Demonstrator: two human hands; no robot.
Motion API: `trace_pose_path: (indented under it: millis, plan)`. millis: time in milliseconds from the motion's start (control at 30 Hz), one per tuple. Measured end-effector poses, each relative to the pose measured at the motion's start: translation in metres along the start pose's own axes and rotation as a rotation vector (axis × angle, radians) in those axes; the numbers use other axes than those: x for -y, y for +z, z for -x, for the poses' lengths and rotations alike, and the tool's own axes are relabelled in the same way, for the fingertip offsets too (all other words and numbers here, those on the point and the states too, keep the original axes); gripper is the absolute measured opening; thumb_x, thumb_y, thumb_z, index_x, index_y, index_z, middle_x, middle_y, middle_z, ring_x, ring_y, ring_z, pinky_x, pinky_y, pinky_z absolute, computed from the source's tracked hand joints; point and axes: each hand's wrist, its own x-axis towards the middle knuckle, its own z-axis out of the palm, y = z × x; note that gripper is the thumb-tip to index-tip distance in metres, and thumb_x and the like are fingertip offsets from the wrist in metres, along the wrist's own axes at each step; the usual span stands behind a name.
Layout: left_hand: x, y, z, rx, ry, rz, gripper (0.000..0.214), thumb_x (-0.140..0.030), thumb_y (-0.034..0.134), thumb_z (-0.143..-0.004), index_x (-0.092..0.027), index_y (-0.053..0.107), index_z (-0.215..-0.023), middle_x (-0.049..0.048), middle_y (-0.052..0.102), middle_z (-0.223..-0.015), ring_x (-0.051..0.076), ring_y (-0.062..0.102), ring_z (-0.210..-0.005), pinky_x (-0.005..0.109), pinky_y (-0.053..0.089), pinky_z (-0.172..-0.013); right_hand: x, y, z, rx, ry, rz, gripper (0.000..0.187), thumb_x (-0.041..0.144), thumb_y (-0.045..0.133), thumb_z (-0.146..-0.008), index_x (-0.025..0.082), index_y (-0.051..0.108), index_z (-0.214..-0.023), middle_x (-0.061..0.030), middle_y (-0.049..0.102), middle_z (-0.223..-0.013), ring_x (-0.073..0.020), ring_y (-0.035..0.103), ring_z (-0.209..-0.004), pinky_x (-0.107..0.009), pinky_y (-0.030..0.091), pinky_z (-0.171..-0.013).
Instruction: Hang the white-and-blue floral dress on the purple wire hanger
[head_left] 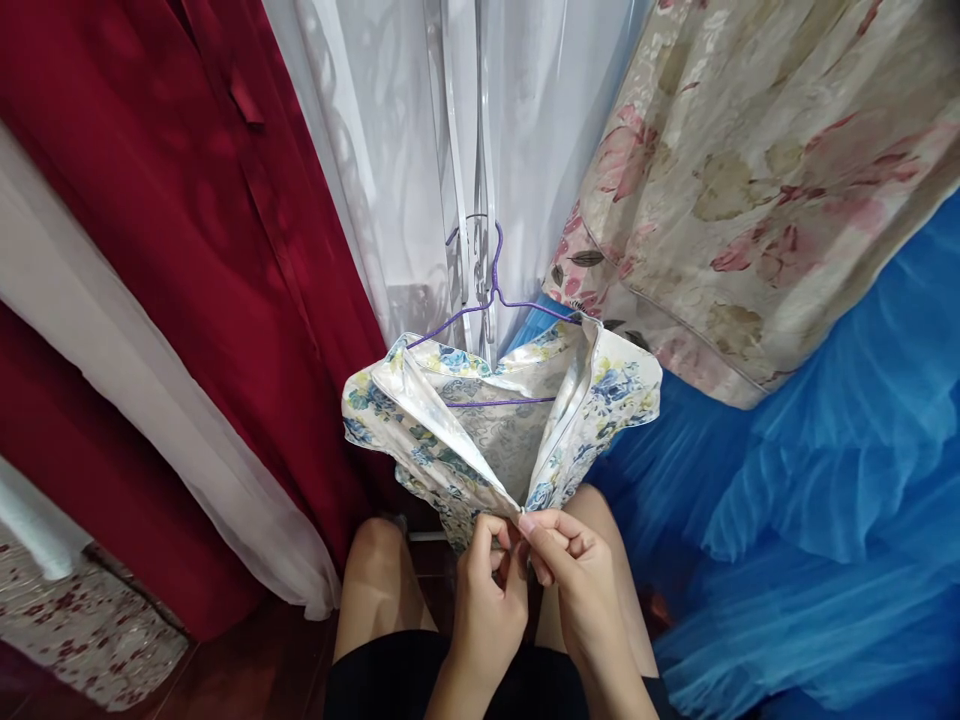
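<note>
A white dress with blue and yellow flowers (pixel 442 462) hangs on a purple wire hanger (pixel 459 318) in front of my knees. Its opening forms a wide V that narrows down to my hands. At the bottom of that V, my left hand (pixel 491 585) pinches one edge of the dress. My right hand (pixel 574 560) pinches the other side right beside it, with thumb and fingers pressed together. Both hands nearly touch each other. Whatever small fastening lies between the fingertips is hidden. The lower part of the dress is covered by my hands.
Long red cloth (pixel 247 300) and a pale sheer panel (pixel 150 370) hang at the left. White fabric (pixel 390 120) with hanging ribbons is behind the hanger. A pink-flowered cream garment (pixel 750 200) and ruffled blue tulle (pixel 840 460) hang at the right. Dark red tiles (pixel 255 660) form the floor.
</note>
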Motion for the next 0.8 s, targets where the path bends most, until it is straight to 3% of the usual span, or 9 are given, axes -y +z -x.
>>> trace_pose_path:
  millis: [267,467,667,800]
  plan:
    - [0.009,0.004,-0.002,0.027,-0.021,-0.089,0.007,-0.028,0.053,-0.098,-0.022,0.05,-0.096,0.0001,0.063,-0.078,0.015,0.061,-0.065,0.025,0.046,-0.061,0.001,0.003,0.0,0.006,-0.025,-0.081,0.033,0.045,0.083,-0.075,0.014,0.074,-0.084,0.0062,0.042,-0.048,-0.0071,0.031,-0.047,-0.021,0.029,-0.049]
    - [0.005,0.003,-0.003,0.03,-0.055,-0.043,0.01,-0.031,0.05,-0.1,-0.023,0.045,-0.097,-0.0031,0.057,-0.077,0.011,0.056,-0.055,0.022,0.04,-0.055,-0.003,-0.006,-0.008,-0.115,-0.153,0.03,0.035,0.042,0.085,-0.071,0.014,0.073,-0.09,0.0086,0.038,-0.049,-0.0076,0.031,-0.049,-0.022,0.027,-0.05]
    - [0.004,0.001,-0.005,0.025,-0.035,-0.065,0.011,-0.033,0.046,-0.102,-0.022,0.046,-0.1,-0.0018,0.055,-0.084,0.01,0.053,-0.057,0.022,0.037,-0.054,-0.01,-0.015,-0.017,0.062,-0.183,0.284,0.045,0.043,0.076,-0.082,0.013,0.071,-0.115,0.0072,0.044,-0.053,-0.0112,0.038,-0.051,-0.025,0.033,-0.053]
    - [0.006,-0.001,-0.003,0.026,-0.046,-0.087,0.009,-0.031,0.045,-0.102,-0.023,0.045,-0.1,-0.0026,0.053,-0.084,0.009,0.051,-0.054,0.022,0.034,-0.052,-0.017,-0.022,-0.021,0.084,-0.185,0.378,0.043,0.044,0.073,-0.085,0.013,0.071,-0.115,0.0067,0.044,-0.055,-0.0122,0.041,-0.053,-0.026,0.035,-0.055]
